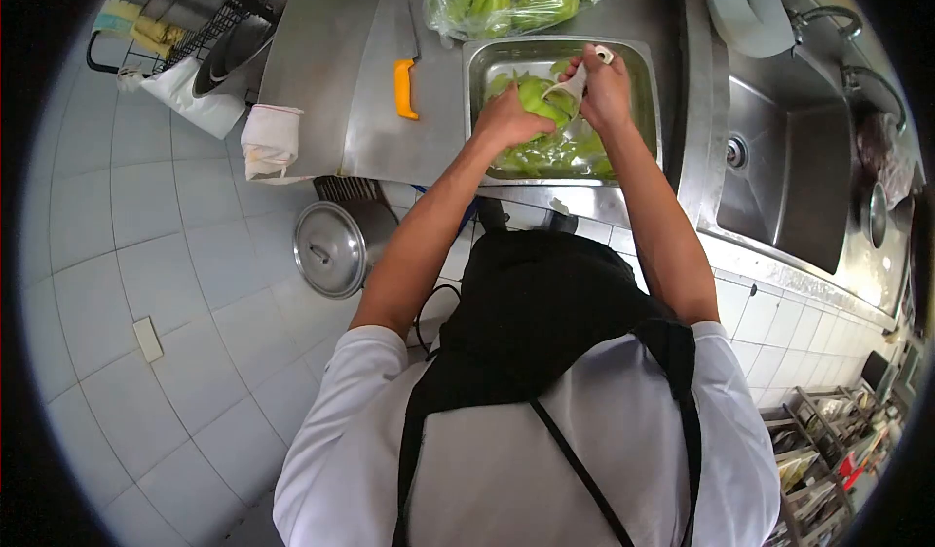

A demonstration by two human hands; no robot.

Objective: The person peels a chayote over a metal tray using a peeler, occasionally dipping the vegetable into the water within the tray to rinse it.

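Observation:
My left hand [510, 120] is wrapped round a green vegetable [542, 100] over a rectangular metal tray [643, 109]. Against the vegetable's right side, my right hand [606, 91] grips a peeler with a white handle [605, 55]. Green peelings [542, 160] lie in the bottom of the tray. Behind the tray a clear plastic bag holds several green vegetables [545, 4]. A knife with an orange handle [403, 90] rests on the steel counter to the left of the tray.
A steel sink [804, 148] with taps and a white plastic container [748, 11] are at the right. A cloth [271, 141] hangs at the counter's left corner. Below it, a lidded pot [329, 249] stands on the floor. Wire racks stand at the upper left.

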